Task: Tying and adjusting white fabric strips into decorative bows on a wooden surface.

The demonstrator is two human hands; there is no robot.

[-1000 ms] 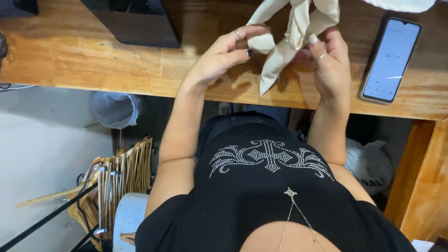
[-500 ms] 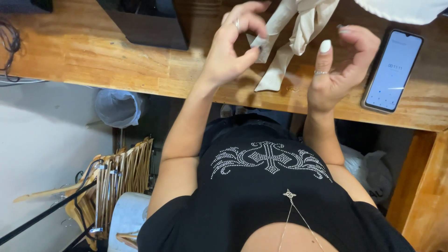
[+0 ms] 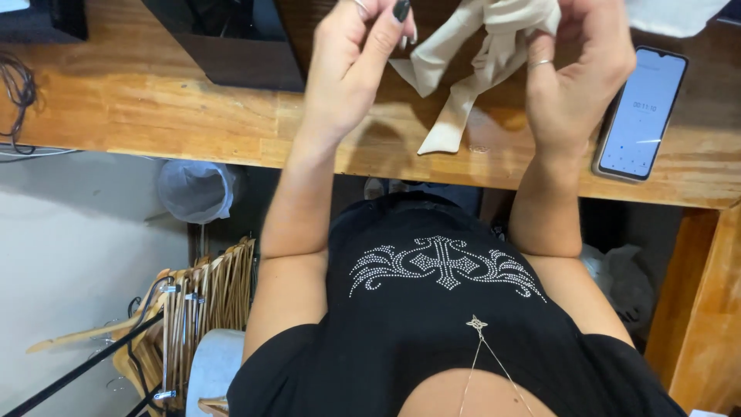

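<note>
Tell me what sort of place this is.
Probably a clothing workroom or shop back room: a bundle of wooden hangers stands beside a wooden worktable, and both hands work a cream fabric strip above it.

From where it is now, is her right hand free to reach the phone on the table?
Probably not at once: the right hand grips the beige cloth strip. The phone lies beside it on the wooden table, path unobstructed.

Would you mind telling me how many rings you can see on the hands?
2: one on the left hand, at the top edge near its fingertips, and one on a finger of the right hand, beside the cloth. Others may be hidden out of view.
</note>
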